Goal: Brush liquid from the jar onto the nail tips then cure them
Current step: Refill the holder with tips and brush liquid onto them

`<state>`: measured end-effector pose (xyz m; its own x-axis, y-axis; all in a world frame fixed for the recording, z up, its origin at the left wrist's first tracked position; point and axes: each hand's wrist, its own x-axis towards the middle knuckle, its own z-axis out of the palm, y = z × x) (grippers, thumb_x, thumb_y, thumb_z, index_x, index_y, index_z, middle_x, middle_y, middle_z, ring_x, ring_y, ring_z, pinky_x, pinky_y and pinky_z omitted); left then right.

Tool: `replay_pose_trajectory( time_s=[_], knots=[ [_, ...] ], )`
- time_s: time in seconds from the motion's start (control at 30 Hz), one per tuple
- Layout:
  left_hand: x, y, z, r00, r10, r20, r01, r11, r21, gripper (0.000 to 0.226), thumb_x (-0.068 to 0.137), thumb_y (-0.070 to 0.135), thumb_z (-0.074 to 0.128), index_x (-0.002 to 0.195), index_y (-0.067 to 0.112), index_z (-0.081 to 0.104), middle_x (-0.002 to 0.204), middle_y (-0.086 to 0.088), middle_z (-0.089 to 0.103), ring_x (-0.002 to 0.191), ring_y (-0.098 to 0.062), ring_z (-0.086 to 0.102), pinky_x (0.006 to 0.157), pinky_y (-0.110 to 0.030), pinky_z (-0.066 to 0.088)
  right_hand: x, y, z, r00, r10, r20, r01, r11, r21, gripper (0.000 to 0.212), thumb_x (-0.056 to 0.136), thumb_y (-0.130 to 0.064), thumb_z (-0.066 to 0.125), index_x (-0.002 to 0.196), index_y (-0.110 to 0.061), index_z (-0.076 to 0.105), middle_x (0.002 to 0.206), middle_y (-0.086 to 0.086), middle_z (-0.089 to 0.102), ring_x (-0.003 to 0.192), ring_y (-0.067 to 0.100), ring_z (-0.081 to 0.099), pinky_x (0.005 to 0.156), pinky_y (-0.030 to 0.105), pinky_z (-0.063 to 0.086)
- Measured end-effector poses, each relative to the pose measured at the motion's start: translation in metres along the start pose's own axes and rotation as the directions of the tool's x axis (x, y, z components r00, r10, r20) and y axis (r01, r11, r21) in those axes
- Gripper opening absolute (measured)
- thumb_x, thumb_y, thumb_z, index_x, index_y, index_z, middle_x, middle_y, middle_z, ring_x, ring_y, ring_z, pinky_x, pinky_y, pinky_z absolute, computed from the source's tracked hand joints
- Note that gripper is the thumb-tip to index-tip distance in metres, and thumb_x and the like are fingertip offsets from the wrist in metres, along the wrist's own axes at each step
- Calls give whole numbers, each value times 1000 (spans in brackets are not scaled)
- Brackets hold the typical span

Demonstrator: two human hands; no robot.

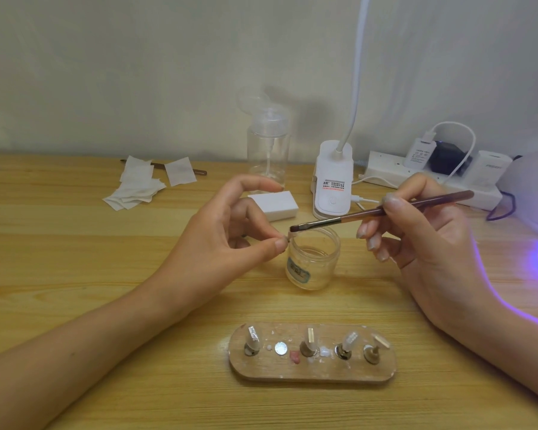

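Observation:
My left hand (227,231) pinches a small nail tip (291,235) between thumb and finger, just over the left rim of the open glass jar (312,262). In my right hand (423,237) I grip a brown brush (382,211), and its flat bristles touch the nail tip. The jar holds clear liquid and stands at the table's middle. Near the front edge lies an oval wooden holder (312,372) with several nail tips standing on small stands. At the far right, a curing lamp (534,193) glows purple.
A clear pump bottle (267,150), a white block (274,206) and a white clip lamp base (333,181) stand behind the jar. Paper wipes (140,184) lie at the back left over a brown stick. A power strip (429,178) with plugs sits at the back right.

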<state>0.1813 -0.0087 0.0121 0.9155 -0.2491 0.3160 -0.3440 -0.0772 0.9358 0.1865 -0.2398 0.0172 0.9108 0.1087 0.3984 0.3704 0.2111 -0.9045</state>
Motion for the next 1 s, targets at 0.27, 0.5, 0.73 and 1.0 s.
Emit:
replay_pose_trajectory(
  time_s=[0.27,0.5,0.73,1.0],
  knots=[
    [0,-2,0,1000,5,1,-5,1000,-2,50,84,0,74,123,26,58,73,4,64,73,-7,66,59,-22,49,-1,0,-2,998,2,-66,-3,1000,-22,16,89,-21,62,74,-24,57,64,9,65,53,15,57,45,20,42],
    [0,-2,0,1000,3,-6,-3,1000,5,50,84,0,74,123,27,58,73,4,64,72,-6,66,62,-28,49,-3,0,0,998,18,-56,-22,997,-71,19,87,-25,66,80,-16,52,64,10,65,53,16,57,45,21,43],
    [0,-2,0,1000,9,-9,-9,1000,17,50,84,-2,74,124,25,57,73,4,64,74,-7,67,63,-29,50,-1,-1,2,1000,-11,-9,11,1000,-5,18,89,-27,66,73,-28,59,66,9,67,54,15,60,48,19,45],
    [0,-2,0,1000,14,-25,-13,1000,26,53,84,-2,74,126,25,56,73,3,64,73,-7,65,62,-32,48,-1,0,-3,998,6,-67,-8,1000,-28,16,90,-23,62,76,-22,55,64,8,65,55,14,57,47,20,44]
  ],
)
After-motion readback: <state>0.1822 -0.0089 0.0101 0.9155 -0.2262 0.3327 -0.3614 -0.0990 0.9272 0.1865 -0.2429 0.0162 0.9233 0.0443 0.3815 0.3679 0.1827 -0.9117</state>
